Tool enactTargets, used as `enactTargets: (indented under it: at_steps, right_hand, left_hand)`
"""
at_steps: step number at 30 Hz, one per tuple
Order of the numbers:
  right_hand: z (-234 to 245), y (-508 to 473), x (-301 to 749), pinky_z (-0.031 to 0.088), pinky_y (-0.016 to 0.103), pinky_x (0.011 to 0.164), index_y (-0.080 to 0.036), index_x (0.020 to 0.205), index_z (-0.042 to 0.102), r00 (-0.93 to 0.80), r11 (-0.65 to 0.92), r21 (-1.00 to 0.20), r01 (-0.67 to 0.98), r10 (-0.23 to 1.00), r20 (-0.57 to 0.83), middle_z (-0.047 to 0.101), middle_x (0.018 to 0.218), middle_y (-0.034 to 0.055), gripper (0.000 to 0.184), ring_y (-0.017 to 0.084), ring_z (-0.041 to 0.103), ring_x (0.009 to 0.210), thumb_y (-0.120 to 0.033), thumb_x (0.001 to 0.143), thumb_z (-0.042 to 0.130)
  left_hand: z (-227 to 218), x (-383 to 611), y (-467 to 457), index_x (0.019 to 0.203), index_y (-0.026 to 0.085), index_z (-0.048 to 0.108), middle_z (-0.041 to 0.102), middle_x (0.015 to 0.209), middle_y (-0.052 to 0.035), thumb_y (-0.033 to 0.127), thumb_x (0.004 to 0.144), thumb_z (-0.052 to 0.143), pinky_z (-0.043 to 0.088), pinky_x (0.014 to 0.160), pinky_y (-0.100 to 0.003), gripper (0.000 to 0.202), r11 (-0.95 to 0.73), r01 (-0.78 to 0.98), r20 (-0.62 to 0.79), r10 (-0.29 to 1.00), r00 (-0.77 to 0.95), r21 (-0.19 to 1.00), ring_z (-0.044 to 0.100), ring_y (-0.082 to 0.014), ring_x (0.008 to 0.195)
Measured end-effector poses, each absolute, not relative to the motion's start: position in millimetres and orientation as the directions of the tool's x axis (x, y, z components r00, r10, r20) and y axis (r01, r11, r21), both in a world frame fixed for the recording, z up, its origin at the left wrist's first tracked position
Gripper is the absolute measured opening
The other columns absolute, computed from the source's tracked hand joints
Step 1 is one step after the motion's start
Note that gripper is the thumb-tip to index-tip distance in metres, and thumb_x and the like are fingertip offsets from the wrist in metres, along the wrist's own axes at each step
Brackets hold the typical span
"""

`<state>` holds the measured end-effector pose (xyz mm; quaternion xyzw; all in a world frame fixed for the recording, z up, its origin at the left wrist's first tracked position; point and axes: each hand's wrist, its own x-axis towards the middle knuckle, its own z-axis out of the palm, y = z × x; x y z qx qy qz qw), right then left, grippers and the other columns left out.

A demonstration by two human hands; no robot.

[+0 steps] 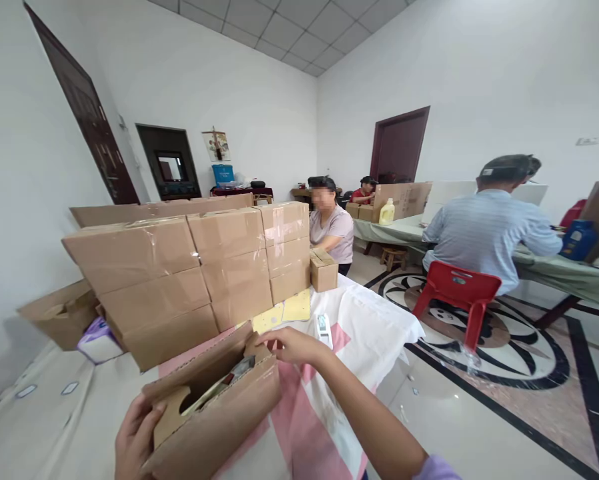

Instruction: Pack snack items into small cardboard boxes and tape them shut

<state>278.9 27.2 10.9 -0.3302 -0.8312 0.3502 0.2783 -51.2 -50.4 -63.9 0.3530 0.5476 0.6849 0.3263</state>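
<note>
An open cardboard box [224, 420] sits tilted in front of me on the near side of the table. My left hand [135, 430] wraps round its left end, thumb over the short flap. At the far right end, my right hand [292, 347] has its fingers bent over the box's other short flap. Inside lies something grey and beige with a bit of red [237, 373], mostly hidden by the walls. Just beyond my right hand is a small white device with a display [323, 330].
Stacked taped cartons [179, 267] form a wall behind the box, with a smaller carton [323, 270] at their right. A tissue pack [98, 341] lies left, yellow sheets [294, 307] in the middle. One person [332, 230] sits across; another [484, 227] sits on a red chair [457, 283].
</note>
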Motion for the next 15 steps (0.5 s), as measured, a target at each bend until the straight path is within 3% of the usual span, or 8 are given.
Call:
enactTargets:
  at_steps: [3, 6, 8, 12, 15]
  right_hand:
    - [-6, 24, 281, 0.046, 0.025, 0.075, -0.030, 0.126, 0.070, -0.573, 0.497, -0.832, 0.248, 0.767, 0.287, 0.070, 0.101, 0.0010, 0.063, 0.013, 0.059, 0.080, -0.003, 0.072, 0.053]
    - [-22, 14, 285, 0.046, 0.026, 0.076, -0.033, 0.136, 0.062, -0.534, 0.426, -0.900, 0.089, 0.783, 0.318, 0.063, 0.121, 0.0040, 0.071, 0.015, 0.058, 0.092, -0.006, 0.071, 0.057]
    - [-32, 5, 288, 0.046, 0.027, 0.077, -0.037, 0.144, 0.052, -0.564, 0.341, -0.940, 0.000, 0.776, 0.281, 0.053, 0.136, 0.0055, 0.082, 0.017, 0.056, 0.102, -0.008, 0.069, 0.062]
    - [-41, -11, 293, 0.047, 0.033, 0.087, -0.038, 0.158, 0.025, -0.616, 0.121, -0.983, -0.135, 0.767, 0.179, 0.043, 0.142, 0.0087, 0.109, 0.021, 0.053, 0.112, -0.017, 0.064, 0.077]
    - [-34, -22, 295, 0.041, 0.041, 0.105, -0.037, 0.160, 0.012, -0.672, 0.096, -0.983, -0.157, 0.719, 0.178, 0.035, 0.152, 0.0091, 0.123, 0.025, 0.044, 0.133, -0.025, 0.062, 0.086]
  left_hand:
    - [-68, -55, -49, 0.083, 0.023, 0.067, 0.071, 0.106, -0.0015, 0.049, 0.063, 0.078, 0.044, 0.103, -0.041, 0.034, -0.269, -0.038, 0.219, 0.850, -0.480, 0.962, 0.059, -0.0301, 0.114]
    - [-71, -56, -50, 0.080, 0.024, 0.067, 0.070, 0.108, -0.0015, 0.050, 0.068, 0.077, 0.037, 0.111, -0.048, 0.031, -0.297, -0.045, 0.245, 0.858, -0.452, 0.954, 0.058, -0.0311, 0.118]
    - [-71, -57, -49, 0.079, 0.025, 0.067, 0.070, 0.110, -0.0013, 0.049, 0.068, 0.077, 0.035, 0.112, -0.051, 0.028, -0.298, -0.056, 0.245, 0.865, -0.439, 0.953, 0.058, -0.0323, 0.119]
    - [-65, -62, -47, 0.068, 0.023, 0.067, 0.072, 0.111, -0.0059, 0.043, 0.051, 0.080, 0.041, 0.107, -0.053, 0.029, -0.272, -0.121, 0.212, 0.906, -0.365, 0.955, 0.057, -0.0395, 0.119]
    - [-60, -64, -47, 0.067, 0.022, 0.069, 0.070, 0.120, -0.0094, 0.054, 0.058, 0.072, 0.045, 0.102, -0.054, 0.034, -0.256, -0.140, 0.198, 0.922, -0.333, 0.956, 0.056, -0.0409, 0.121]
